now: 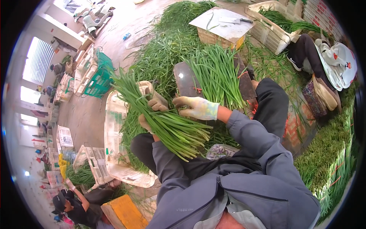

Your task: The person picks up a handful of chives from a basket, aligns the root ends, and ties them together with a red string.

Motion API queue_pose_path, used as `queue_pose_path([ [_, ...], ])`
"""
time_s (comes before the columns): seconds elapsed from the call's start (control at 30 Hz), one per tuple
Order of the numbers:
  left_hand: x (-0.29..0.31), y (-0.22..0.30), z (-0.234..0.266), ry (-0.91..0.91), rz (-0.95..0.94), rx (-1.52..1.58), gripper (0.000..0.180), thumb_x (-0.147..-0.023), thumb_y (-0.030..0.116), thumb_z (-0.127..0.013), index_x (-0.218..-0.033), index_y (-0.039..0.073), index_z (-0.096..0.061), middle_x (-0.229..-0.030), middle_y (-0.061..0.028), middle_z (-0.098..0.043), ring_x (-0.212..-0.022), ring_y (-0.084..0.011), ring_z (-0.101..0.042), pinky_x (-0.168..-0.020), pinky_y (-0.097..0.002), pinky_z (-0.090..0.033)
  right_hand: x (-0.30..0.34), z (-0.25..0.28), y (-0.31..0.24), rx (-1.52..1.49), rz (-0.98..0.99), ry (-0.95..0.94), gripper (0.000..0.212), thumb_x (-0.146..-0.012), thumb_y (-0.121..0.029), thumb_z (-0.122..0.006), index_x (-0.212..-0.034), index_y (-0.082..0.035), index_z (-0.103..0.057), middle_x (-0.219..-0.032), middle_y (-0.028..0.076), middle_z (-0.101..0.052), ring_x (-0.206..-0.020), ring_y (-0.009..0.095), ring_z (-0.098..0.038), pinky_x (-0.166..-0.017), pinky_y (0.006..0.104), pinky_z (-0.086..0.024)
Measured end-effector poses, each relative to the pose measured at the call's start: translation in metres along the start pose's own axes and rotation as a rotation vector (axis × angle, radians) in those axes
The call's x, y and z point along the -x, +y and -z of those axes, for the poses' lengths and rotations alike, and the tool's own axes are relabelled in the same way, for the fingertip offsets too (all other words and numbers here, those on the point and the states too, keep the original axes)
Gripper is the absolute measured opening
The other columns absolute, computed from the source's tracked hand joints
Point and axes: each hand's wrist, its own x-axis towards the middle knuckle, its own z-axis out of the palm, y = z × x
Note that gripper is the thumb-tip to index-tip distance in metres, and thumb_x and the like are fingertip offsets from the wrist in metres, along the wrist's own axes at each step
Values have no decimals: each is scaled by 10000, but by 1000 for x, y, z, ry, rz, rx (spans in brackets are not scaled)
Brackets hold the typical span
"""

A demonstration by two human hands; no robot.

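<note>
A thick bunch of long green chives [160, 122] lies slantwise before my chest, its pale cut ends toward my lap. My left hand [145, 123], in a pale work glove, is wrapped around it from underneath. Against the bunch's right side, my gloved right hand [198, 108] has its fingers drawn together; what they pinch is too small to make out. Just beyond, more chives [217, 76] are spread on a dark board [184, 81], with an orange-red tie [198, 90] by their left side and another at the right.
Loose chives [164, 49] cover the floor ahead. A white crate [114, 126] stands at my left. A knife [230, 20] rests on a white-topped box [213, 23]. Tied bunches [335, 164] line the right side. Another person [320, 57] sits at far right, one more [82, 206] lower left.
</note>
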Motion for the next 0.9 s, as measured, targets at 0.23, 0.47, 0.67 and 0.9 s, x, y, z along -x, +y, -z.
queue_pose_path([
  [0.23,-4,3,0,-8,31,-269,539,-881,278,-599,-1299,-37,-473,-1207,-137,-581,-1150,-291,-587,-1067,-431,-466,1,20,-3,17,-12,-10,213,-876,-178,-675,-995,-2,-693,-866,98,-706,-786,171,-664,-753,306,-529],
  [0.47,-15,-8,3,40,27,-261,665,-867,272,-615,-1454,56,-388,-1246,-103,-569,-1116,-281,-603,-1005,-399,-490,36,76,-41,-512,-186,75,247,-916,-173,-623,-1063,25,-624,-933,69,-650,-708,109,-579,-617,249,-467],
  [0.67,-16,-15,-1,57,49,-336,807,-840,269,-658,-1526,84,-275,-1208,-91,-575,-1075,-266,-611,-989,-396,-505,-2,12,-7,-12,-88,-17,448,-905,-275,-650,-1278,-42,-562,-1075,152,-673,-890,208,-670,-792,329,-535],
  [0.9,-16,-24,-9,133,20,-382,757,-825,278,-630,-1487,60,-336,-1140,-89,-624,-989,-246,-609,-898,-414,-514,-1,16,-3,33,-199,-77,192,-881,-165,-680,-993,-10,-688,-881,104,-704,-828,170,-671,-774,308,-537],
])
